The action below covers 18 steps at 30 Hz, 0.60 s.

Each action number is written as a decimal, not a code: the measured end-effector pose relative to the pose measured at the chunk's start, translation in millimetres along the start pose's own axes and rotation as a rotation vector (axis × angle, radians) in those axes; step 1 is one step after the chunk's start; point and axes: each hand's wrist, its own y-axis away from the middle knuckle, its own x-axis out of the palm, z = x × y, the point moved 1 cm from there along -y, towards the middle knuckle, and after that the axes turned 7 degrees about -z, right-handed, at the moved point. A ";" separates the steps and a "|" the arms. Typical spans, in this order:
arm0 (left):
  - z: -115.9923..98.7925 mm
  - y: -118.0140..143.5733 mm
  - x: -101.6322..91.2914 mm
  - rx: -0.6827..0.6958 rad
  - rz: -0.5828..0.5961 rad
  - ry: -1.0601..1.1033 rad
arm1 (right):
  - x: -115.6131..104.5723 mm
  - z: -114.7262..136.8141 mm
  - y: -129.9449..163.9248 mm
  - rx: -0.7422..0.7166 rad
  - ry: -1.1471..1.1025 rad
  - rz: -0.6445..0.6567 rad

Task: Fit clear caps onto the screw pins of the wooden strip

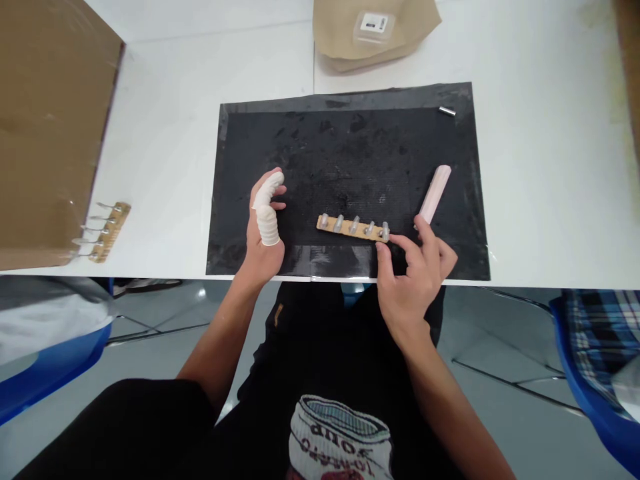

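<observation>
Looking down in the head view, the right hand has thumb and index pinching the right end of the tan strip, low on the black mat. Its long axis runs sideways toward the left hand, which is farther off, empty, fingers loosely curled, thumb apart.

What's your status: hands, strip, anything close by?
Left hand open, white covers on two digits. Right hand pinching right end of strip. Pink stick against that hand; metal pin farther off.
</observation>
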 end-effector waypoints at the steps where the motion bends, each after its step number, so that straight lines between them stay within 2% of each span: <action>1: -0.5 0.3 -0.1 0.005 0.007 -0.003 | 1.2 0.0 0.0 -0.012 0.004 -0.004; 14: -9.2 2.7 3.4 -0.076 -0.019 0.058 | 5.7 -5.1 7.0 -0.175 0.030 -0.040; 18: -7.2 2.4 2.2 -0.045 0.002 0.050 | 5.6 -5.5 6.8 -0.211 0.047 -0.025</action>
